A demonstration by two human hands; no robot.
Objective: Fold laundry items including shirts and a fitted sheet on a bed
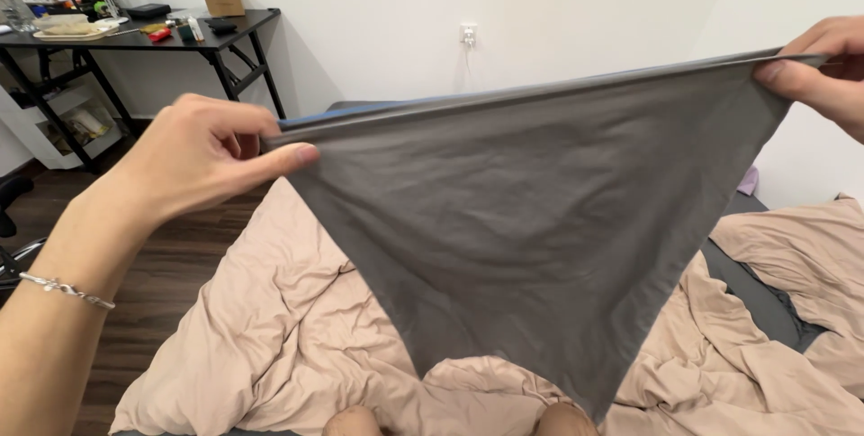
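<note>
Brightness: even, soft indoor light, moderately bright; the white wall (558,4) reads pale cream.
Source: not in view; light seems to fall from above and the front.
Shadows: gentle folds shade the grey cloth (531,220) below the pinch of the left hand (193,157); soft creases darken the beige duvet (288,337) under it.
Glare: none; a faint sheen on the black desk (225,31).
Focus: cloth between both pinches sharp; right hand (823,67) cut by the frame edge.
Distortion: wide-angle stretch enlarges the near forearm.
</note>
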